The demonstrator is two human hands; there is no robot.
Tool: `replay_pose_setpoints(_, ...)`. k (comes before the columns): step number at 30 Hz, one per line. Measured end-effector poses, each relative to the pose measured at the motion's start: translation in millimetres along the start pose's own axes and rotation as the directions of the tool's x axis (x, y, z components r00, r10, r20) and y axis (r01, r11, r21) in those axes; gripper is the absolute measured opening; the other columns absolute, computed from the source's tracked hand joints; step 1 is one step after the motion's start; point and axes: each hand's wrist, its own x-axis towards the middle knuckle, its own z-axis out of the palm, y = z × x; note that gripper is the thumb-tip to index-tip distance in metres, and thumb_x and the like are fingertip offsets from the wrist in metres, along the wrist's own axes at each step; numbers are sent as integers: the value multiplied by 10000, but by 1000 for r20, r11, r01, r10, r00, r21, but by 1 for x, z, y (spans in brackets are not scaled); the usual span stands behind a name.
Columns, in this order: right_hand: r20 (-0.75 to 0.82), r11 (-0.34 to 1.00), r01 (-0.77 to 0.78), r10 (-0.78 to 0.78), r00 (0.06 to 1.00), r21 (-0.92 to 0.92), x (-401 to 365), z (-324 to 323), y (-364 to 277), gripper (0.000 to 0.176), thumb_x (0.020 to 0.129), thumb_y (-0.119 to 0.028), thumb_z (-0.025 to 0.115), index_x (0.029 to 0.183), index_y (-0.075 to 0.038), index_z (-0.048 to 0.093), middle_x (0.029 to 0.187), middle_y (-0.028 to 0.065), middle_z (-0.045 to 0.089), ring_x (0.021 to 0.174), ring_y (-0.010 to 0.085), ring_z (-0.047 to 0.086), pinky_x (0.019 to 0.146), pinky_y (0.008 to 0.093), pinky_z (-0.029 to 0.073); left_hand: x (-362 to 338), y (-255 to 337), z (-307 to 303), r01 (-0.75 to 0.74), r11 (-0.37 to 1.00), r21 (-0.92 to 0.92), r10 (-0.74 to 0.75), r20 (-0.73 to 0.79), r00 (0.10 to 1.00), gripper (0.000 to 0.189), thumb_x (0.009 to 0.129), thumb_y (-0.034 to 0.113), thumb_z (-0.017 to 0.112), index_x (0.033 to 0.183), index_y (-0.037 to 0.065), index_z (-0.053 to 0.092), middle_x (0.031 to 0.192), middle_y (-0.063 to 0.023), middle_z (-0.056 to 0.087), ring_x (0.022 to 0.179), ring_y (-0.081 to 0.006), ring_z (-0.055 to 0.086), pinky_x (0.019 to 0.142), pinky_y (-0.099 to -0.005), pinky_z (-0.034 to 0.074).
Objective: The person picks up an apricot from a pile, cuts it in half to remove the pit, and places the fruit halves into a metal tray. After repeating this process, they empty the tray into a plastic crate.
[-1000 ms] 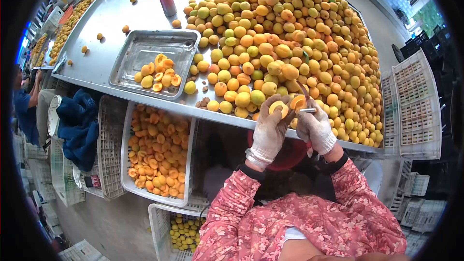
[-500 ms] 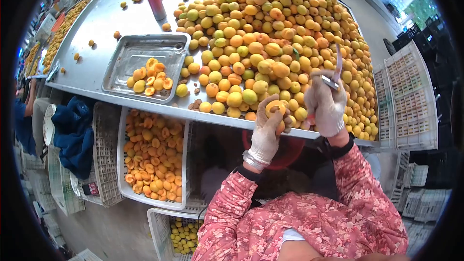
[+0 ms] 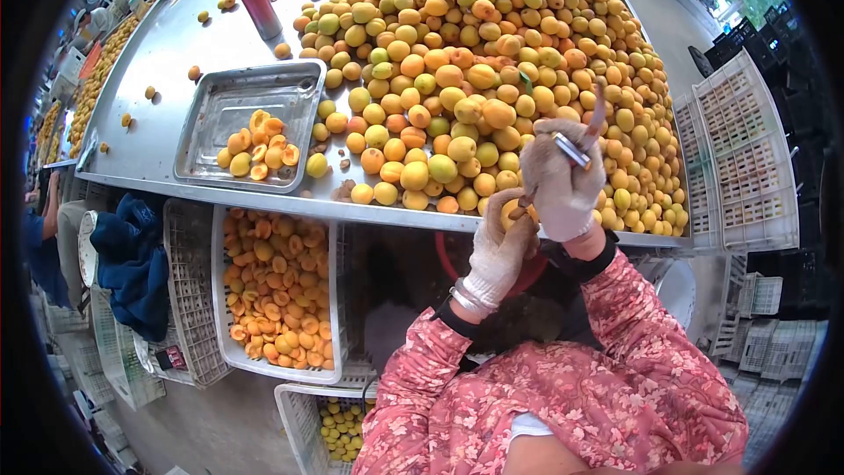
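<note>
Over the table's front edge, my gloved left hand (image 3: 505,251) has its fingers wrapped round an apricot (image 3: 510,214), partly hidden by the fingers. My gloved right hand (image 3: 563,180) is closed on a small knife (image 3: 597,114), its blade pointing up and away and a metal part showing across the fingers. The fingertips of both hands meet at the apricot. A large heap of yellow-orange apricots (image 3: 457,79) lies just beyond them. To the left, a metal tray (image 3: 255,88) holds several apricot halves (image 3: 260,139).
A red-and-white cup (image 3: 258,7) stands behind the tray on the metal table (image 3: 167,145). Below the edge are a crate of apricot halves (image 3: 281,290), another crate of yellow fruit (image 3: 343,427) and a red basin (image 3: 450,262). White crates (image 3: 747,154) stand right. Another person's arm (image 3: 51,204) shows left.
My right hand has come left and down with the knife, up against my left hand. The apricot in my left hand is now more covered. The whole view has shifted slightly.
</note>
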Motion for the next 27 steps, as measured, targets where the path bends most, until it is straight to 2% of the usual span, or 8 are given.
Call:
replay_pose_setpoints(5, 63, 996, -49, 54, 997, -73, 4, -13, 1, 101, 943, -39, 614, 1043, -26, 604, 811, -31, 583, 678, 22, 528, 576, 189, 432, -4, -8, -4, 22, 998, 61, -24, 21, 1000, 293, 951, 90, 551, 1229, 48, 467, 778, -53, 588, 603, -99, 533, 520, -222, 406)
replay_pose_setpoints(7, 217, 895, -406, 365, 905, 184, 11, -18, 2, 94, 945, -44, 617, 1038, -36, 608, 801, -41, 574, 659, 20, 510, 562, 189, 417, -2, -15, -7, -213, 834, 508, 170, 130, 977, 287, 951, 121, 560, 1214, 35, 484, 791, -38, 584, 621, -73, 528, 547, -215, 418)
replay_pose_setpoints(9, 163, 946, -324, 319, 934, 5, 4, -14, 7, 99, 947, -51, 619, 1045, -46, 609, 780, -48, 566, 639, 16, 503, 545, 174, 400, -6, -13, -7, -213, 824, 524, 151, 158, 976, 297, 935, 116, 559, 1209, 18, 502, 818, -77, 614, 653, -150, 598, 595, -276, 476)
replay_pose_setpoints(11, 106, 924, -370, 361, 927, 91, 0, -18, 17, 95, 962, -63, 597, 1056, -80, 589, 750, -46, 560, 543, 50, 517, 447, 210, 399, -7, -11, -6, -375, 680, 630, 286, 243, 927, 322, 876, 109, 591, 1174, 10, 523, 933, -220, 646, 830, -428, 647, 726, -453, 516)
replay_pose_setpoints(21, 15, 584, -592, 704, 710, 555, -6, -49, 23, 219, 976, -288, 600, 847, -123, 538, 505, -51, 349, 338, 99, 287, 362, 278, 271, -9, -7, -7, -618, 348, 705, 387, 493, 779, 352, 861, 35, 604, 1202, -21, 541, 859, -165, 642, 746, -322, 662, 679, -378, 521)
replay_pose_setpoints(23, -120, 601, -534, 723, 680, 595, -5, -47, 24, 225, 971, -300, 609, 845, -128, 538, 506, -56, 349, 340, 100, 285, 364, 284, 268, -7, -10, -7, -492, 615, 617, 331, 364, 871, 294, 882, 37, 595, 1172, -4, 563, 817, -136, 625, 685, -256, 642, 642, -364, 515)
replay_pose_setpoints(25, -133, 616, -501, 701, 701, 608, -3, -52, 28, 227, 970, -311, 611, 846, -136, 538, 507, -58, 349, 350, 99, 287, 366, 286, 267, -5, -9, -4, -473, 620, 626, 328, 341, 881, 236, 952, 133, 568, 1161, 23, 562, 785, -87, 609, 623, -172, 598, 571, -314, 494)
replay_pose_setpoints(27, -200, 650, -413, 657, 727, 638, 4, -63, 37, 220, 970, -307, 611, 850, -139, 537, 505, -57, 347, 361, 97, 296, 367, 288, 265, 0, -14, -10, 132, 960, 249, -161, 103, 981, 249, 1007, 249, 514, 1146, 48, 561, 761, -40, 591, 573, -119, 557, 500, -255, 449)
